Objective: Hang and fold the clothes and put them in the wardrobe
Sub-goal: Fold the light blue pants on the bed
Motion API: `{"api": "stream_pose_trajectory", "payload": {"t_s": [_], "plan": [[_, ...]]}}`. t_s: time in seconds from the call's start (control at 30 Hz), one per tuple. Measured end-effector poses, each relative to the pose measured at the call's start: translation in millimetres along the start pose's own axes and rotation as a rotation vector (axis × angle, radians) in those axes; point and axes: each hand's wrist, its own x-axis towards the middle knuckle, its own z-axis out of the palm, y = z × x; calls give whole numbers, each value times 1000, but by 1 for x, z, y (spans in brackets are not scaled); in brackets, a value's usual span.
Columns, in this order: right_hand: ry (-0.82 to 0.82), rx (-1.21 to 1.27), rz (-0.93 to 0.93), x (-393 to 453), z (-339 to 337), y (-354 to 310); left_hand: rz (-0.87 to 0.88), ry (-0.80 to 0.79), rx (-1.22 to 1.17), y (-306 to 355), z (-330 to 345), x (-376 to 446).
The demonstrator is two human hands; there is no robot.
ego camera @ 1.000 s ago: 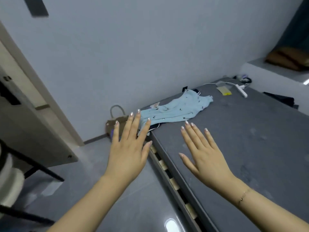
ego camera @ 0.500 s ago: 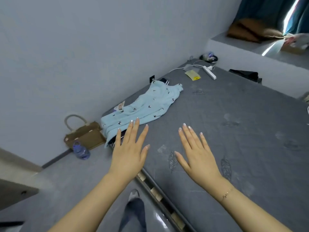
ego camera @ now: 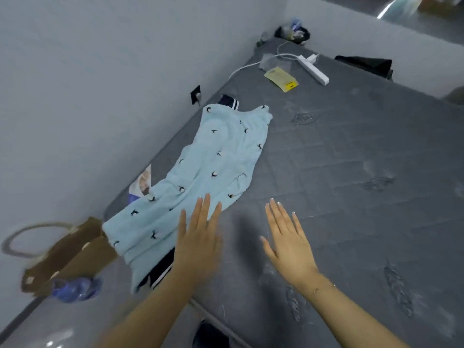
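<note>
A light blue garment (ego camera: 200, 172) printed with small dark birds lies stretched along the left edge of the grey mattress (ego camera: 351, 172). A dark garment with white stripes (ego camera: 160, 272) pokes out from beneath it at both ends. My left hand (ego camera: 198, 237) is flat with straight fingers over the near end of the blue garment, its fingertips at the fabric's edge. My right hand (ego camera: 286, 237) is spread flat above bare mattress to the right of the garment. Neither hand holds anything.
A brown tote bag (ego camera: 62, 257) and a blue water bottle (ego camera: 75, 288) sit on the floor by the wall. On the far mattress lie a white power strip (ego camera: 315, 69) with cable, a yellow packet (ego camera: 281, 79) and a black cloth (ego camera: 364, 64).
The view has swung closer and further over the bed. Both flat hands have advanced toward the blue garment; the left one now reaches its near end.
</note>
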Motion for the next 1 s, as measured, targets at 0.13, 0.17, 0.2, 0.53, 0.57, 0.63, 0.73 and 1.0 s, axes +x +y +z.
{"api": "stream_pose_trajectory", "payload": {"t_s": [0.13, 0.17, 0.2, 0.53, 0.57, 0.63, 0.73, 1.0], "plan": [[-96, 54, 134, 77, 104, 1, 134, -4, 8, -48, 94, 73], [-138, 64, 172, 89, 134, 3, 165, -36, 48, -55, 120, 88], [-172, 75, 210, 98, 160, 5, 204, -60, 96, -59, 147, 100], [-141, 115, 361, 89, 283, 1, 39, -148, 82, -50, 258, 230], [-126, 130, 355, 90, 282, 1, 35, -119, 75, -49, 257, 234], [-138, 153, 344, 90, 279, 2, 41, 11, -27, -53, 255, 234], [-177, 283, 316, 90, 268, 7, 65, 111, -352, -61, 244, 236], [80, 1796, 858, 149, 180, 42, 306, -64, -721, -32, 195, 159]]}}
